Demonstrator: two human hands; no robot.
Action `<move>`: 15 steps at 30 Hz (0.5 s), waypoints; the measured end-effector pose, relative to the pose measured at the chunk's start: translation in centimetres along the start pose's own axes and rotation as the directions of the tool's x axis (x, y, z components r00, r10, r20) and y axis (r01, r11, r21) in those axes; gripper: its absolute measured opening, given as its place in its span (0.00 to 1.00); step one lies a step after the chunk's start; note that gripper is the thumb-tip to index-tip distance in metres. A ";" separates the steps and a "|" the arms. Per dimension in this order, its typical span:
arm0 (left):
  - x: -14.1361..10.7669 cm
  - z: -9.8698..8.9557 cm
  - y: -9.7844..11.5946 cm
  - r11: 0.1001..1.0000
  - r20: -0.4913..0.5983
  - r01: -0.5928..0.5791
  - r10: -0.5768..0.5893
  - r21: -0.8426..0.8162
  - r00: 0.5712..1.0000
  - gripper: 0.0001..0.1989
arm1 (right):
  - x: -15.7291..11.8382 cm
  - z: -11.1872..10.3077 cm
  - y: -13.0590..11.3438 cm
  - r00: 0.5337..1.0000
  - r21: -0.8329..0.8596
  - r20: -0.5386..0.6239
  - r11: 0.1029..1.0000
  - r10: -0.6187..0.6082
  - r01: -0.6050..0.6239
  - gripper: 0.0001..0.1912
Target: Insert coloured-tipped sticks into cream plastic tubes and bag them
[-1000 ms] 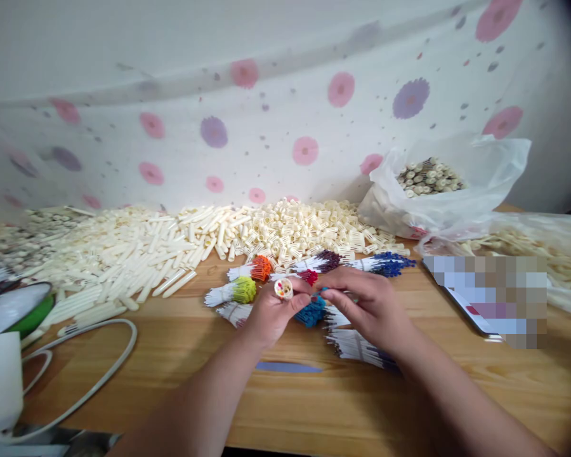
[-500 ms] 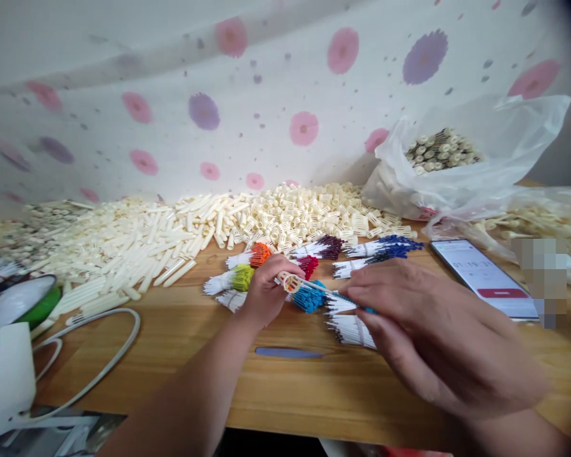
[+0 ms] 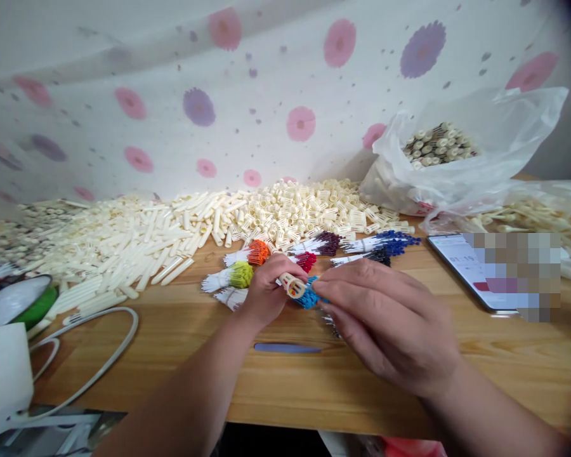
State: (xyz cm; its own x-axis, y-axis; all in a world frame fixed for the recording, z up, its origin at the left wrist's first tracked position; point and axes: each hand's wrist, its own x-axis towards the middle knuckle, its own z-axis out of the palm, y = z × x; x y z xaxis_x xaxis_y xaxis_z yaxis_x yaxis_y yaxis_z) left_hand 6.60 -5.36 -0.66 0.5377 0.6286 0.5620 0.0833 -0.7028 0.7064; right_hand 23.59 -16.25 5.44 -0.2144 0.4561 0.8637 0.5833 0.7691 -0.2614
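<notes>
One slotted plastic tube (image 3: 295, 288) | left hand (image 3: 267, 291): clamped thereon | right hand (image 3: 393, 324): probably pinching blue rod (image 3: 321, 298)

Soft light, faint shadows; dark right corners

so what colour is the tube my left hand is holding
Cream; the head view shows the tube best.

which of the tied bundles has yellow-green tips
The yellow-green-tipped bundle is beside the left hand, just below the orange-tipped bundle in the picture. No other bundle shows that colour; other visible tips include red, dark purple, blue and black.
</notes>
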 end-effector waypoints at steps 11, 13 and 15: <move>0.0 -0.3 0.0 0.992 -0.060 0.009 -0.001 0.128 0.998 0.04 | -0.1 0.6 0.3 0.986 0.132 -0.039 0.979 0.165 -0.158 0.12; 0.1 -0.3 0.1 0.997 -0.034 -0.003 0.006 0.078 0.999 0.05 | -0.1 0.6 0.4 0.988 0.137 -0.041 0.980 0.149 -0.142 0.12; 0.1 -0.2 0.2 1.000 0.000 0.000 0.000 0.026 1.000 0.06 | -0.3 0.8 0.5 0.991 0.118 -0.033 0.985 0.128 -0.123 0.12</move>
State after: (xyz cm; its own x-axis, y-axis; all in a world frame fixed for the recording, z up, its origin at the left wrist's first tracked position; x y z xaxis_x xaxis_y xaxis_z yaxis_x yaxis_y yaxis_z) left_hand 6.48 -5.38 -0.41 0.5375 0.6284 0.5624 0.1053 -0.7117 0.6946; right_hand 23.33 -15.62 4.75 -0.1118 0.5358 0.8369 0.5085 0.7544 -0.4150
